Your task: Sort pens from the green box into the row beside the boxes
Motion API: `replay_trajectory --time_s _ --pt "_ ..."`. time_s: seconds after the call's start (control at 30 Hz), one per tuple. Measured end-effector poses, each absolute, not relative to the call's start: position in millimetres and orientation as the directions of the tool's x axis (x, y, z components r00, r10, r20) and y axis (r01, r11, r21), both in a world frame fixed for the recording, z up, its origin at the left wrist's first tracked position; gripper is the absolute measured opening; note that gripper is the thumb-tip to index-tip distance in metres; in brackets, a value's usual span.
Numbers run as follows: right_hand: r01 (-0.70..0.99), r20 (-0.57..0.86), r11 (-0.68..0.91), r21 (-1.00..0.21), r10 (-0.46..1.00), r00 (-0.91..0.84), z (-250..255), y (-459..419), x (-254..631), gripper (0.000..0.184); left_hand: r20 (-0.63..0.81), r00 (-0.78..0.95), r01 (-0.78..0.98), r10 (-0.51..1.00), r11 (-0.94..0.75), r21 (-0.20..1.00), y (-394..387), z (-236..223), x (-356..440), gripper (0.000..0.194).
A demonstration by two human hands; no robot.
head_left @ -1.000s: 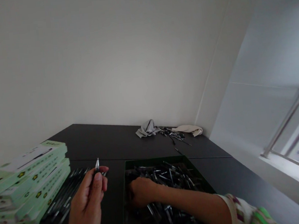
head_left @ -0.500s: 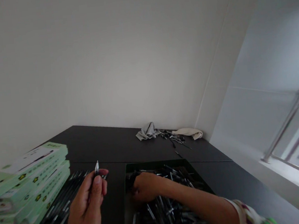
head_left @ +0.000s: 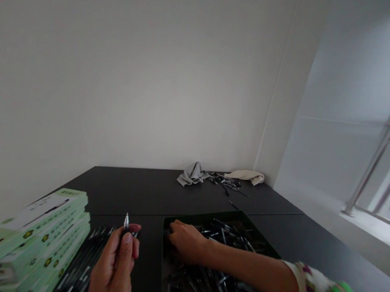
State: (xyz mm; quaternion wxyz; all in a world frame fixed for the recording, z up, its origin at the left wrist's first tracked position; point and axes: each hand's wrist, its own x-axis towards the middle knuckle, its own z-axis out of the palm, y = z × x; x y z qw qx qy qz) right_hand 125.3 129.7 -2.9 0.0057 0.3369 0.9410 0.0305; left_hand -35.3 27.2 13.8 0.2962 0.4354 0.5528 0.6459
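Observation:
My left hand is closed around a pen, its silver tip pointing up; the far ends of one or more pens show past the fingers. Inside a dark tray full of loose black pens, my right hand reaches to the far left corner. Its fingers curl down and are mostly hidden, so what they hold cannot be seen. Left of my left hand, a row of black pens lies on the dark table.
Light-green printed boxes are stacked at the left. Toward the wall lie a grey cloth, a cream cloth and a loose heap of pen parts. A metal railing stands by a window at the right.
My right hand has shifted slightly up toward the tray's far left corner. The left hand keeps the pen in about the same place.

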Motion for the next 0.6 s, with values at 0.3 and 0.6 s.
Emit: replay_trajectory --time_s 0.3,0.6 --pt "0.696 0.066 0.713 0.081 0.693 -0.718 -10.9 130.3 120.7 0.023 0.252 -0.437 0.1 0.863 -0.232 0.968 29.1 12.2 -36.4 0.043" --pt "0.715 0.1 0.691 0.104 0.708 -0.699 -19.9 128.7 118.6 0.023 0.26 -0.421 0.112 0.869 -0.235 0.966 31.2 10.5 -35.9 0.042"
